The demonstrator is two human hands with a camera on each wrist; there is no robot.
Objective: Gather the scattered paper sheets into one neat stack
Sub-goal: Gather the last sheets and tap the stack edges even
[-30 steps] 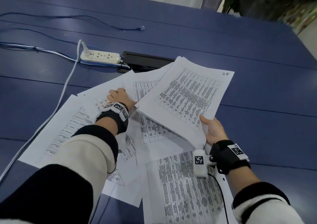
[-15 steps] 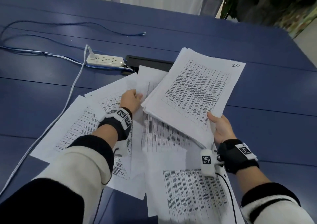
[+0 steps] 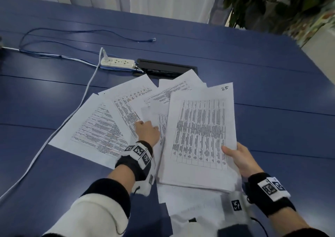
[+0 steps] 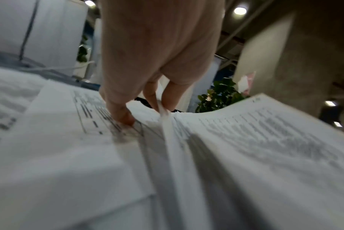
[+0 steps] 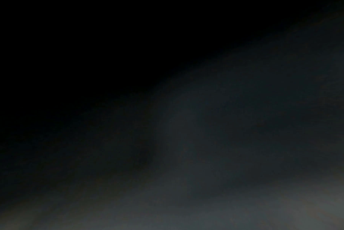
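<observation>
The right wrist view is almost wholly dark, nothing readable in it. From the head view, the right hand (image 3: 241, 159) shows only thumb and palm; its fingers are hidden beneath the stack (image 3: 197, 137). The loose sheets (image 3: 126, 113) left of the stack are partly covered by it, and the print on them is too small to read. The left hand (image 3: 147, 132) hides its fingertips against those sheets. In the left wrist view, the stack's near part (image 4: 265, 155) is blurred, and the sheet (image 4: 165, 115) pinched beside the stack smears into a streak.
</observation>
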